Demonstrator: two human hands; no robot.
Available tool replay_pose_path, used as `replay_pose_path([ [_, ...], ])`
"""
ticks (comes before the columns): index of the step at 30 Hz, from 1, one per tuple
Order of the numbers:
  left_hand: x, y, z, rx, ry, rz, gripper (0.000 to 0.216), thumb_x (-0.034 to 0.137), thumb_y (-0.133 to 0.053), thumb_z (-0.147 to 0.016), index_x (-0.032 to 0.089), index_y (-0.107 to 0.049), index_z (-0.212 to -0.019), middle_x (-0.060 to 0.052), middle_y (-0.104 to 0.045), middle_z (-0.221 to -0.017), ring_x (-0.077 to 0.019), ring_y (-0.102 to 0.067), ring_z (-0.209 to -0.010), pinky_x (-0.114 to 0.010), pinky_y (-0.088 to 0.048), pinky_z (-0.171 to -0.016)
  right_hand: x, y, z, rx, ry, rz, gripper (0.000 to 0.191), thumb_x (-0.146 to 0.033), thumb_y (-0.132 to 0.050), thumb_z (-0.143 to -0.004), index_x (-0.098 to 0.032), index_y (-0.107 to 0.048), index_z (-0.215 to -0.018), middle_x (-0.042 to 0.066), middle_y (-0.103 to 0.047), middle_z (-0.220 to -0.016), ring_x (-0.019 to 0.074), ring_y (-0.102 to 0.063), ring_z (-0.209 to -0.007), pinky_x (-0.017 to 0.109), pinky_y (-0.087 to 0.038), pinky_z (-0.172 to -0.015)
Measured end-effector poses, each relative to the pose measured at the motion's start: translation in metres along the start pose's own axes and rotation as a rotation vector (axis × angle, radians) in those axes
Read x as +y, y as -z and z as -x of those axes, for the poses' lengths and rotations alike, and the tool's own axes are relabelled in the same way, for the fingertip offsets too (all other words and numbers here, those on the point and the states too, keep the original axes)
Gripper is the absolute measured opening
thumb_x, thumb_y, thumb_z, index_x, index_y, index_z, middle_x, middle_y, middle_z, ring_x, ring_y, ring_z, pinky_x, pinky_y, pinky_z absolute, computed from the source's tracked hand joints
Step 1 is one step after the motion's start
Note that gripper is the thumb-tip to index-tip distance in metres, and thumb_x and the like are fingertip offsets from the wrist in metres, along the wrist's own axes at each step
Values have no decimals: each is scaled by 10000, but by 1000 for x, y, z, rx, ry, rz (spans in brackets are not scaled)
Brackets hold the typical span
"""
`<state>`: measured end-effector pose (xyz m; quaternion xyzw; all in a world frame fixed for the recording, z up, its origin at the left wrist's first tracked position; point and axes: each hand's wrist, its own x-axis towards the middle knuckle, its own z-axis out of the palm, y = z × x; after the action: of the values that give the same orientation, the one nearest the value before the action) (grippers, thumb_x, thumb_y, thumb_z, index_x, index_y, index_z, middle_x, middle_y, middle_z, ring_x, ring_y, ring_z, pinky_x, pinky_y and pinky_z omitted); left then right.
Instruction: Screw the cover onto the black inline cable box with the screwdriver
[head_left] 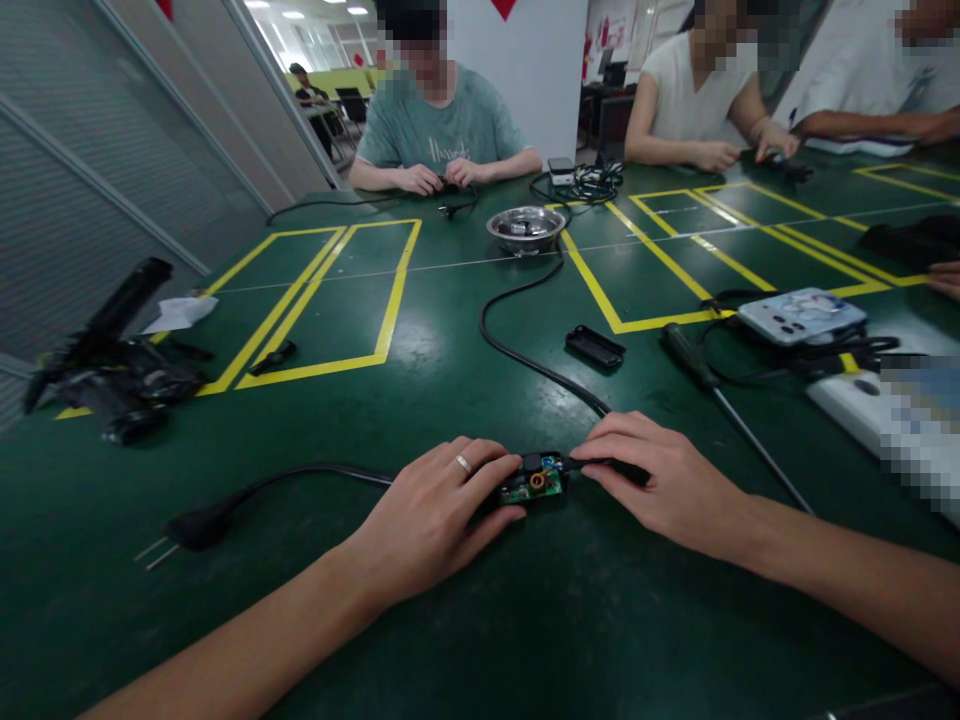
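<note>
A small green circuit board (pixel 536 482) lies on the green table (pixel 465 620) between my hands. My left hand (pixel 435 510), with a ring on one finger, is curled over the board's left end and grips it. My right hand (pixel 660 480) pinches the black cable end (pixel 600 464) that joins the board on its right side. One black cable (pixel 525 355) runs from there toward the far side. Another black cable (pixel 300 475) leaves under my left hand and ends in a two-pin plug (pixel 191 530) at the left.
A black plastic cover (pixel 595 346) and a screwdriver (pixel 712 385) lie just beyond my right hand. A metal bowl (pixel 525 228) stands mid-table. Black parts (pixel 112 375) are piled at the left, white devices (pixel 802 315) at the right. Three people sit across the table, working with their hands.
</note>
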<state>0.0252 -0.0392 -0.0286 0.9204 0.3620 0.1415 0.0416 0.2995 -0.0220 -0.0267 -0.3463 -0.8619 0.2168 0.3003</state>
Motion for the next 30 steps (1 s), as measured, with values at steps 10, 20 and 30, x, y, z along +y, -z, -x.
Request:
replay_pose_path([
  [10,2,3,-2,-15,-2,2,345,355,-558,-938,188,-530,-1239,-99,-606,-1152,-234,-596,-979,-391,-535,-805,0,0,-1,-75,-21,0,198,-183,-559,-928,-195,-681,-1084,56,-682,-1033,173,-612,-935,375,-482,-847],
  [20,1,3,0,-15,-11,8,310,349,-551,-941,183,-563,-1203,-103,-598,-1161,-232,-591,-994,-390,-533,-821,3,-3,2,-97,5,17,232,-191,-534,-942,-212,-699,-1104,68,-669,-1021,182,-602,-923,379,-503,-820],
  [30,0,5,-3,-59,-10,17,304,350,-521,-951,183,-561,-1202,-116,-579,-1185,-238,-581,-1026,-395,-534,-845,4,4,-4,-183,-14,6,248,-184,-508,-952,-203,-714,-1090,61,-667,-976,174,-588,-917,347,-499,-820],
])
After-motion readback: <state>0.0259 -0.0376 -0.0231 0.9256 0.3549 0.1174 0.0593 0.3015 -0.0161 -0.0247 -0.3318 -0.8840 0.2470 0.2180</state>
